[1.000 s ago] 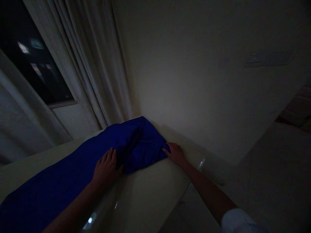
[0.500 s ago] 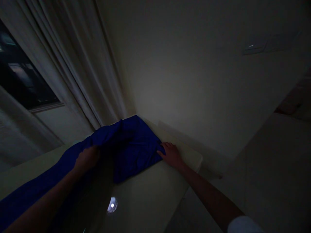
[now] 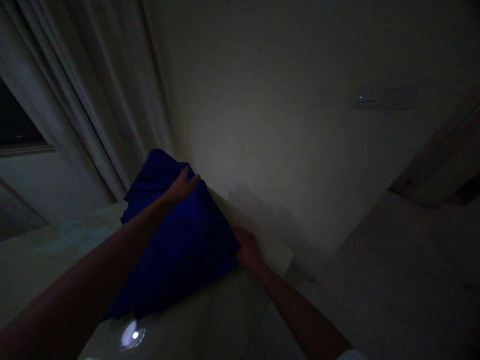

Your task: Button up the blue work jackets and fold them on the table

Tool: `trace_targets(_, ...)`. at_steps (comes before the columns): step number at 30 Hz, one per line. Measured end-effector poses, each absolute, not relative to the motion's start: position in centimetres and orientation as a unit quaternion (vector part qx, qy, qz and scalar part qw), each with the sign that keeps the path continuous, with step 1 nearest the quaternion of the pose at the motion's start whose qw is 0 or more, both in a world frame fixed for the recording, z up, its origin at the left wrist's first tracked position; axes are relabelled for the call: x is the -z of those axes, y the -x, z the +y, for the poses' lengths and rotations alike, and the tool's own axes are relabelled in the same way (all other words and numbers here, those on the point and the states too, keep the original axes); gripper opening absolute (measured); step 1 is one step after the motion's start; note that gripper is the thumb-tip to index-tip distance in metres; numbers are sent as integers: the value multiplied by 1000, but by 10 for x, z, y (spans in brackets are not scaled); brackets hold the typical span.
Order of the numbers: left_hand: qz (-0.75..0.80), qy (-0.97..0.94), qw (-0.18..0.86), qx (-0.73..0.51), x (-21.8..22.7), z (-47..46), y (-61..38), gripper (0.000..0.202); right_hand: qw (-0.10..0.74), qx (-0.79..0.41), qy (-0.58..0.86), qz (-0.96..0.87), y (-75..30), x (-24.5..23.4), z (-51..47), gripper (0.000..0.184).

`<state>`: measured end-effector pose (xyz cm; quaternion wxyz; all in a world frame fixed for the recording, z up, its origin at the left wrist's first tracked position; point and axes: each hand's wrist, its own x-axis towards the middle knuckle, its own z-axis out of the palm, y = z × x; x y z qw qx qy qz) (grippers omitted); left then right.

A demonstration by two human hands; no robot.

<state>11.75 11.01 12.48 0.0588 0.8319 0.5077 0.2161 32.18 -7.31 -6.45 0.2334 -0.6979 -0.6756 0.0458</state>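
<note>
Blue cloth (image 3: 187, 245) lies on the surface (image 3: 71, 235) under the left grip (image 3: 184, 184) and against the right grip (image 3: 246, 246), seemingly doubled over; straightening its edges probably remains. Whether either holds it, I cannot tell.

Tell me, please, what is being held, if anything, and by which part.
The left hand appears to hold the blue cloth by its far edge. The right hand is at the cloth's right corner, but whether it grips cannot be told.
</note>
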Motion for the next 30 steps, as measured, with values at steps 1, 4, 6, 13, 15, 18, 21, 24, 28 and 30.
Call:
trace_targets(1,474,-855,78,-196,-103,94,-132,65,243,-52,698,-672,-324,68,-73,50)
trace_targets(4,397,-903,115,-118,-37,38,-151,73,274,-67,695,-661,-328,76,-71,66)
trace_targets(6,357,-927,102,-45,-4,5,-150,93,280,-82,697,-655,-329,79,-70,78)
trace_targets(13,202,-974,29,-102,22,-18,-169,129,377,-134,716,-571,-334,83,-60,78)
trace_targets(15,225,-968,47,-99,25,-16,-179,129,425,-128,703,-555,-340,84,-58,63)
trace_targets(18,296,-947,95,-82,30,-18,-181,119,491,-138,686,-519,-349,84,-58,49)
trace_targets(21,316,-938,104,-98,29,-16,-154,83,524,-137,681,-493,-354,82,-62,48)
trace_targets(24,342,-928,97,-111,23,-9,-98,52,513,-134,680,-506,-352,78,-66,48)
trace_targets(28,359,-919,111,-117,25,-11,20,56,487,-151,685,-520,-346,72,-67,52)
trace_targets(30,407,-895,138,-118,30,-27,91,58,481,-157,687,-522,-343,70,-66,53)
